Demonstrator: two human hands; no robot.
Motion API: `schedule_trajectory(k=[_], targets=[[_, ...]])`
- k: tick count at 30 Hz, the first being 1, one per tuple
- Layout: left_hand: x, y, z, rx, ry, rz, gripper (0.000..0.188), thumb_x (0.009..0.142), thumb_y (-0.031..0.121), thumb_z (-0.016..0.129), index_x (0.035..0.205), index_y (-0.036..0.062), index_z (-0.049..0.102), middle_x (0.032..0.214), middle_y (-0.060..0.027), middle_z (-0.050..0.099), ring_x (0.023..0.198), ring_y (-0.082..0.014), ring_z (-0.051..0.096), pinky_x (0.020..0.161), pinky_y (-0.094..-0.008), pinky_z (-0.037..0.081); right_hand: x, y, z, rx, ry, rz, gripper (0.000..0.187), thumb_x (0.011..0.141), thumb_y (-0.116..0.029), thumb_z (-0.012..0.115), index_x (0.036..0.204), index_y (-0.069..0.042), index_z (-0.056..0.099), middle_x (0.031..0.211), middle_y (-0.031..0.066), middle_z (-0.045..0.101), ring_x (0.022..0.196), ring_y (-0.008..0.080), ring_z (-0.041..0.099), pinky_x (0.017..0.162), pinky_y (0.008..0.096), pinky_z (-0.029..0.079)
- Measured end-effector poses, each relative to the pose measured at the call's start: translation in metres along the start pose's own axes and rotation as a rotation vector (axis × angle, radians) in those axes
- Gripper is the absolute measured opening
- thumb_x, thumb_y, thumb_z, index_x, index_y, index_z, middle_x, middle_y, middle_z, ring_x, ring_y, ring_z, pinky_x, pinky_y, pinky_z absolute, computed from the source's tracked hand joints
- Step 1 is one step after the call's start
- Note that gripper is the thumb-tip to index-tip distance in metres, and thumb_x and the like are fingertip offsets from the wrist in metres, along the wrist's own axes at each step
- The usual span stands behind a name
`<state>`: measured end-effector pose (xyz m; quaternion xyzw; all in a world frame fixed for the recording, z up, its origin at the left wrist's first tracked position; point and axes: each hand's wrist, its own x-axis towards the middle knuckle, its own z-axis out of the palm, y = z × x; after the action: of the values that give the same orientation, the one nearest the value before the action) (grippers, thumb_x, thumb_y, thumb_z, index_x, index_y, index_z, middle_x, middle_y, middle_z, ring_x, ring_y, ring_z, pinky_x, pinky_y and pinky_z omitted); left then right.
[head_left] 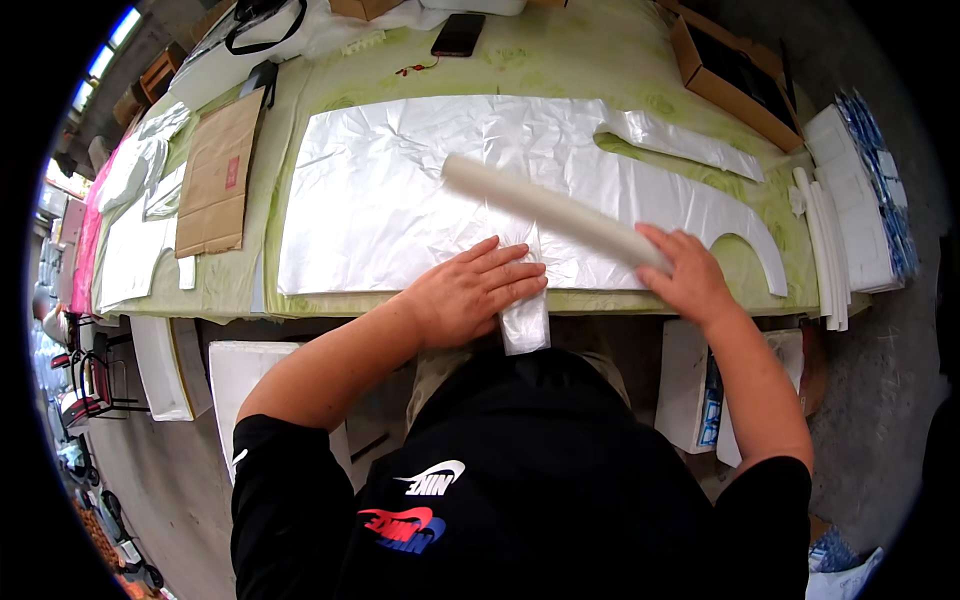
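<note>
A white plastic apron (400, 190) lies spread across the table, its neck loop and rounded cut-out toward the right. My left hand (470, 290) rests palm down with fingers stretched, pressing on a folded strip of white plastic (526, 328). That strip hangs over the table's near edge. In my right hand (685, 270) is one end of a long whitish tube (540, 205), slanting up to the left above the apron. Motion blurs the tube, most of all at its far end.
A green patterned cloth covers the table (590, 65). On the left lie a flat cardboard piece (222, 175) and more white plastic sheets (130, 250). A phone (459, 35) is at the back. To the right are an open cardboard box (735, 80), white rolls (830, 250) and blue-white stacked packs (865, 190).
</note>
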<state>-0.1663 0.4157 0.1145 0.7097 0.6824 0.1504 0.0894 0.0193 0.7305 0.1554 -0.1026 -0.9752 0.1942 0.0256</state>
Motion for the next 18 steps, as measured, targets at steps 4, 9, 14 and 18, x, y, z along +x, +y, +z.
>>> schedule_trajectory(k=[4, 9, 14, 18], targets=[[0.005, 0.004, 0.008, 0.04, 0.072, -0.001, 0.066, 0.083, 0.014, 0.069, 0.147, 0.0129, 0.052, 0.157, -0.0059, 0.046, 0.151, -0.029, 0.035, 0.125, -0.0518, 0.025, 0.031, 0.034, 0.012, -0.101, 0.21, 0.083, 0.062, 0.086, -0.034, 0.073, 0.144, -0.023, 0.057, 0.106, 0.014, 0.065, 0.106, 0.036, 0.06, 0.095, 0.0431, 0.049], [-0.002, 0.014, 0.014, -0.043, 0.126, 0.016, 0.065, 0.082, 0.012, 0.068, 0.145, 0.0132, 0.054, 0.152, -0.0067, 0.05, 0.147, -0.03, 0.04, 0.124, -0.0515, 0.027, 0.024, 0.013, 0.017, -0.312, 0.409, -0.217, 0.064, 0.08, -0.023, 0.075, 0.142, -0.018, 0.059, 0.127, 0.0096, 0.059, 0.119, 0.0345, 0.054, 0.106, 0.047, 0.043], [-0.002, 0.025, 0.008, -0.089, 0.352, -0.138, 0.067, 0.076, 0.014, 0.073, 0.141, 0.0141, 0.057, 0.144, -0.0088, 0.056, 0.138, -0.0306, 0.048, 0.119, -0.0506, 0.033, 0.003, -0.062, 0.049, -0.001, 0.218, -0.502, 0.059, 0.07, -0.011, 0.079, 0.127, -0.013, 0.065, 0.136, 0.0092, 0.057, 0.128, 0.0351, 0.05, 0.111, 0.0485, 0.04], [0.001, 0.019, 0.013, -0.067, 0.415, -0.297, 0.055, 0.077, 0.015, 0.074, 0.131, 0.0131, 0.064, 0.131, -0.0074, 0.063, 0.124, -0.0298, 0.056, 0.111, -0.0488, 0.04, 0.012, -0.077, 0.07, 0.087, 0.177, -0.546, 0.053, 0.07, -0.011, 0.078, 0.121, -0.013, 0.065, 0.136, 0.0085, 0.058, 0.126, 0.0345, 0.051, 0.11, 0.0484, 0.041]])
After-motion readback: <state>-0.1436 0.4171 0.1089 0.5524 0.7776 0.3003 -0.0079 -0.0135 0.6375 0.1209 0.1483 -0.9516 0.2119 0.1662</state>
